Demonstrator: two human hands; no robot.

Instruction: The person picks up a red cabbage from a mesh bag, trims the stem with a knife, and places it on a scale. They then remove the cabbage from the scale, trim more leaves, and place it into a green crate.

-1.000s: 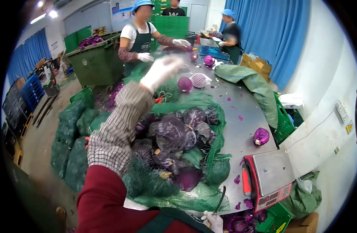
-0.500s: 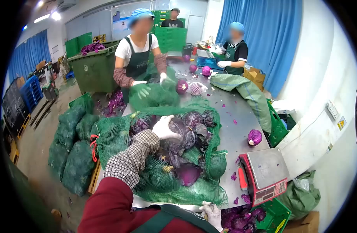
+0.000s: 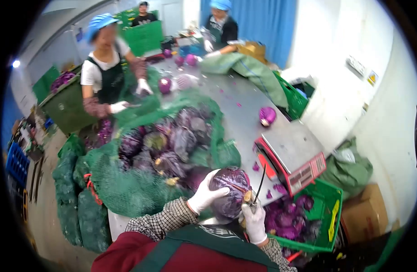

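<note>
A whole red cabbage [image 3: 227, 181] is in my left hand [image 3: 205, 192], whose gloved fingers and thumb spread around its left side. My gloved right hand [image 3: 254, 223] grips a knife [image 3: 261, 185], its thin dark blade pointing up. The knife hand is right beside the cabbage's pale cut stem [image 3: 248, 196]. Just beyond my left hand, more red cabbages [image 3: 172, 138] lie in an opened green mesh bag [image 3: 127, 181] on the metal table [image 3: 244, 122].
A red scale [image 3: 290, 156] stands at the right, with a loose purple cabbage [image 3: 267, 116] behind it. Below sits a green crate [image 3: 324, 235] of purple leaves. Filled mesh bags [image 3: 93, 217] are stacked at the left. A co-worker [image 3: 109, 72] handles netting across the table.
My left hand has brought a cabbage from the mesh bag toward my body. The right hand has risen beside it, now showing a knife. The view has turned right and down.
</note>
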